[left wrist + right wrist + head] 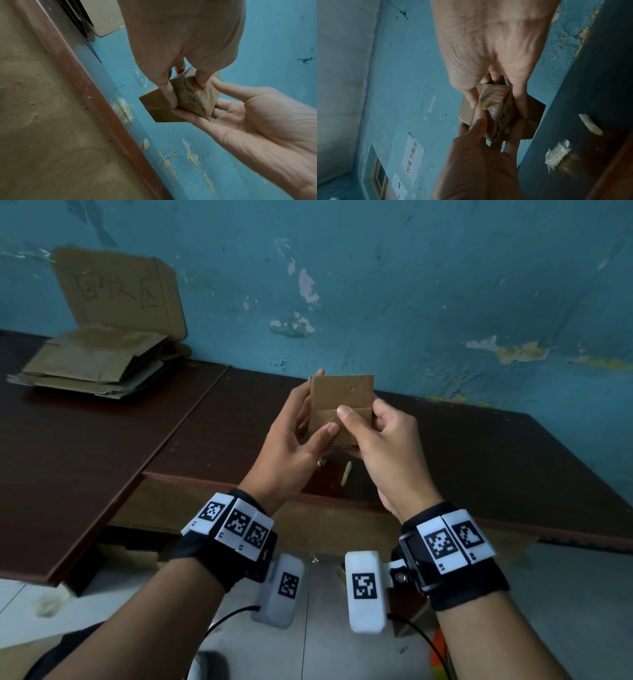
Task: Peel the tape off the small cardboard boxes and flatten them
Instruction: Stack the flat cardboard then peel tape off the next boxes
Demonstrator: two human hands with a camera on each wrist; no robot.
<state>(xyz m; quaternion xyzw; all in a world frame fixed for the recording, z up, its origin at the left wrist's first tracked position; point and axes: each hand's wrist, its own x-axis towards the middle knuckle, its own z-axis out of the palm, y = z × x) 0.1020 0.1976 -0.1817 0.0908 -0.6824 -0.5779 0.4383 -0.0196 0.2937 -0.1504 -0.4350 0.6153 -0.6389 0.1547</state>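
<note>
A small brown cardboard box (pixel 342 393) is held up in the air above the dark table (pixel 479 460), in front of the blue wall. My left hand (pixel 305 416) grips its left side, thumb on the near face and fingers behind. My right hand (pixel 364 424) grips the right side, its thumb lying on the taped seam. In the left wrist view the box (pixel 154 106) shows a wrinkled strip of clear tape (pixel 193 93) along its end face. In the right wrist view the box (pixel 494 97) sits between my right thumb and fingers, with the left hand (pixel 476 162) below it.
A stack of flattened cardboard (pixel 92 364) lies at the back left of the table, with a cardboard sheet (pixel 120 289) leaning on the wall behind it. Two small tape scraps (pixel 347 474) lie near the table's front edge (pixel 205 479), under my hands.
</note>
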